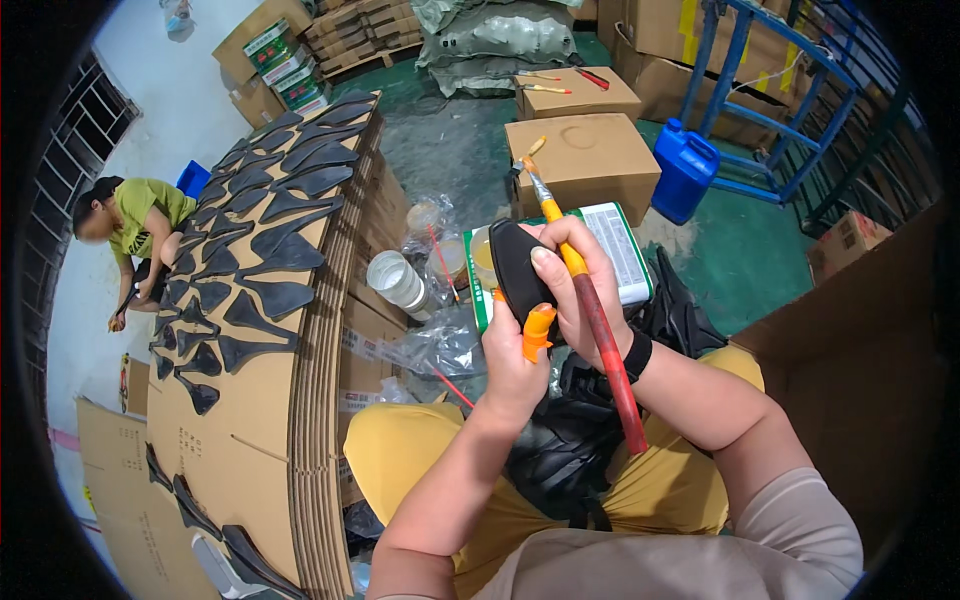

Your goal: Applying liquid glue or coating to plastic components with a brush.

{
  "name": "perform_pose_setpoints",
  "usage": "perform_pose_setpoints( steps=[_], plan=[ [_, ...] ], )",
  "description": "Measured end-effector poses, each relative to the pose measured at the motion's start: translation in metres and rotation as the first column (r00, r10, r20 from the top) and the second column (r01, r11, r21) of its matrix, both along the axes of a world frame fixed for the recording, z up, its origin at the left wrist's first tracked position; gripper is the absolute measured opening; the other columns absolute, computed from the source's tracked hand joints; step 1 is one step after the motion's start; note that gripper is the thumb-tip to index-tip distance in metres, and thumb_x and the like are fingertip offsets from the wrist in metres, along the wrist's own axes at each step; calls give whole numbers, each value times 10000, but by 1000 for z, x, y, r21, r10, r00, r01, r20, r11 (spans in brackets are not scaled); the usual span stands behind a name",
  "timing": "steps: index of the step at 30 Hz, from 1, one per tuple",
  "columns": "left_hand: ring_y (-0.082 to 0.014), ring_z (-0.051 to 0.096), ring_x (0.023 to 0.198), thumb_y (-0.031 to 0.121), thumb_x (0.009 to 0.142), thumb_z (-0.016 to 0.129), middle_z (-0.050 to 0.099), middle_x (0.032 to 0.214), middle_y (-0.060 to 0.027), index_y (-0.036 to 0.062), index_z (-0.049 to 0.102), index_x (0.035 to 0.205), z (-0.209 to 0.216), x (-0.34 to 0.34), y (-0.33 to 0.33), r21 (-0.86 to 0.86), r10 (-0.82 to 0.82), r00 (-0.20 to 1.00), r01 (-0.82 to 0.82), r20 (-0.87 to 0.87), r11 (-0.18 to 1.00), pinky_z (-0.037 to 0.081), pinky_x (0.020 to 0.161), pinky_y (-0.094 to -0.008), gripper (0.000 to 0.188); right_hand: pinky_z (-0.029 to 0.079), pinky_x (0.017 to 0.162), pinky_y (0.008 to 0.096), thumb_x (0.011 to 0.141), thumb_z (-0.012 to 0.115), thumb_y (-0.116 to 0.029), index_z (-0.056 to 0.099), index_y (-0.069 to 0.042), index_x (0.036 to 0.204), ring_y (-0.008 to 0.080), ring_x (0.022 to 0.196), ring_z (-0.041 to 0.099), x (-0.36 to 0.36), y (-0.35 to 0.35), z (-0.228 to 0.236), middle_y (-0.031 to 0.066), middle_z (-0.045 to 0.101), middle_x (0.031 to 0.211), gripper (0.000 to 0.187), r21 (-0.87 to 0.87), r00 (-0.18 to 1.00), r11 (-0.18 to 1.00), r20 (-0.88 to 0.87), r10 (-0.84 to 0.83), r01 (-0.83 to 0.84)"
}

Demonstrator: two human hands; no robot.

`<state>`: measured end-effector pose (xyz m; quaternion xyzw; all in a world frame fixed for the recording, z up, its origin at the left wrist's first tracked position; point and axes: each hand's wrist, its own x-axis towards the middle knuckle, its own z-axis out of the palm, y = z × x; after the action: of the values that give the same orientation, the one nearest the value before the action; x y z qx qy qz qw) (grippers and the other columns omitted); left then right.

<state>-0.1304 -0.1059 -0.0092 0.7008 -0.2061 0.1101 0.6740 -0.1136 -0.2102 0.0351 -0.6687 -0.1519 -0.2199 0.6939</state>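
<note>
- Head view: a black, curved, leather-like shaped piece point(517, 268) is held up over the lap, in front of the chest, by the left hand point(512, 362); the fingers are closed around its lower end, and an orange rubber cot point(537, 333) is worn on one fingertip.
- A long brush with a yellow-and-red handle and a metal ferrule point(588, 300) is gripped by the right hand point(585, 290); the fingers are wrapped round the handle and also rest against the right edge of the black piece, with the bristle end pointing up and away.
- A black band point(638, 355) is worn on the right wrist.
- A heap of black sheet material point(560, 450) is lying on the lap, between the yellow trouser legs point(400, 450).
- Just beyond the hands, a green-and-white rectangular tin point(620, 250) is seen on the green floor, with a white cylindrical can point(397, 282) and crumpled clear plastic bags point(440, 345) to its left.
- A tall stack of flat brown cardboard sheets point(300, 400) stands at the left; many black shaped pieces point(270, 250) are laid out in rows across its top, from the far edge towards the middle.
- A blue plastic jerrycan point(685, 170) is set beside a brown cardboard box point(585, 160) further back.
- At the far left, another person in a green top point(140, 215) is crouched beside the stack.
</note>
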Motion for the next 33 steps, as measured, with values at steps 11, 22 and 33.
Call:
perform_pose_setpoints(
  steps=[11, 22, 33],
  plan=[
    [-360, 509, 967, 42, 835, 510, 506, 1057, -198, -38, 464, 1147, 8, 12, 4, 255, 107, 954, -181, 281, 950, 408, 841, -392, 325, 403, 733, 243, 884, 533, -85, 451, -39, 871, 114, 795, 461, 7, 0, 0, 44, 496, 845, 94, -15, 998, 998, -29, -57, 56],
    [-136, 594, 881, 20, 820, 633, 583, 1016, -97, -20, 465, 1133, 35, 47, 18, -167, -140, 970, 107, -200, 980, 493, 747, -248, 357, 364, 677, 221, 873, 547, -92, 445, -44, 855, 92, 742, 391, 42, -7, -4, 8, 417, 786, 114, 18, 999, 998, 8, -52, 52],
    [-70, 548, 716, 19, 736, 708, 607, 874, -25, 40, 592, 1086, 27, 124, 84, 140, 95, 971, -64, -222, 988, 439, 572, -189, 369, 430, 706, 225, 945, 445, -325, 511, -67, 911, 95, 785, 559, 116, -41, -26, 56, 615, 813, 268, 118, 965, 987, -227, 134, -110]
  ],
)
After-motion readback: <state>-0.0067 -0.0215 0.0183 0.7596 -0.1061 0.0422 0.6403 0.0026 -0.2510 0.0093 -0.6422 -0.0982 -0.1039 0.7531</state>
